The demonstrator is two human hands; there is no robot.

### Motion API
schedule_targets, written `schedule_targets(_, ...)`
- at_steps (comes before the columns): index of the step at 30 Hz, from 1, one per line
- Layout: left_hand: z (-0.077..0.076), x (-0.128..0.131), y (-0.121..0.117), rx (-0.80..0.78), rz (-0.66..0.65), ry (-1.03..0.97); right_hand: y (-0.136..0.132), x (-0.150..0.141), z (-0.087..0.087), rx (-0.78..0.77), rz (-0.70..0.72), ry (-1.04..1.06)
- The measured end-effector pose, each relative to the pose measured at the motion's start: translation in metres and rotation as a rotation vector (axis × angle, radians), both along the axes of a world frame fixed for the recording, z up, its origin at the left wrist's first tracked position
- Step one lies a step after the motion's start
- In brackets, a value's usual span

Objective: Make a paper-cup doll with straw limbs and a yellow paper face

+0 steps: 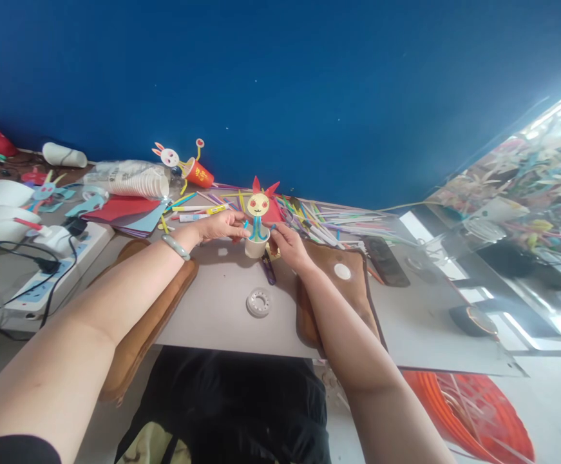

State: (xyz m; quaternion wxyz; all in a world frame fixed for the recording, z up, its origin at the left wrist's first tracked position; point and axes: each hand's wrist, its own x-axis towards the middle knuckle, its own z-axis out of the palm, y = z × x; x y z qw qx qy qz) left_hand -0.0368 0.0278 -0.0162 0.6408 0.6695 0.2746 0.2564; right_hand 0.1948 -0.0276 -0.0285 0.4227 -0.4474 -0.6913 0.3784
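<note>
Here we are, left hand [222, 227] and right hand [286, 245] each pinching a blue strip's end, the cup [257, 249] between them over the table [217, 309]; pulling unevenly could tip it or tear a strip loose.

There are two hands [223, 227] [287, 246] and two brown cushions [157, 316] [352, 290].

A person's left hand [227, 227] and right hand [286, 245] grip the ends of blue strips at a white paper cup [257, 247] topped by a yellow-faced figure [259, 203]. A white ring-shaped object [259, 302] lies toward the worktop's [212, 322] near edge; a power strip [60, 270] sits at left, a phone [387, 263] at right.
</note>
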Motion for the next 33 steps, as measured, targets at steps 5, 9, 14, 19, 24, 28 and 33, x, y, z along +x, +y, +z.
schedule_targets(5, 0.002, 0.001, -0.002, 0.03, 0.008, 0.036, -0.002, -0.002, -0.002, 0.029, -0.06, -0.083)
schedule_targets(9, -0.001, 0.002, -0.002, 0.042, 0.018, 0.056, -0.004, -0.004, -0.002, 0.088, -0.086, -0.185)
schedule_targets(14, -0.006, 0.002, 0.001, 0.075, 0.021, 0.06, -0.004, -0.006, -0.002, 0.095, -0.12, -0.226)
schedule_targets(19, -0.008, 0.002, 0.003, 0.067, 0.001, 0.055, -0.007, -0.008, 0.0, 0.112, -0.134, -0.242)
schedule_targets(24, -0.006, 0.003, 0.002, 0.069, 0.009, 0.062, -0.008, -0.009, 0.001, 0.138, -0.145, -0.257)
schedule_targets(28, -0.002, 0.004, 0.0, 0.07, 0.024, 0.08, -0.006, -0.009, 0.0, 0.139, -0.145, -0.266)
schedule_targets(33, 0.001, 0.004, -0.003, 0.057, 0.041, 0.077, -0.006, -0.009, -0.001, 0.153, -0.157, -0.274)
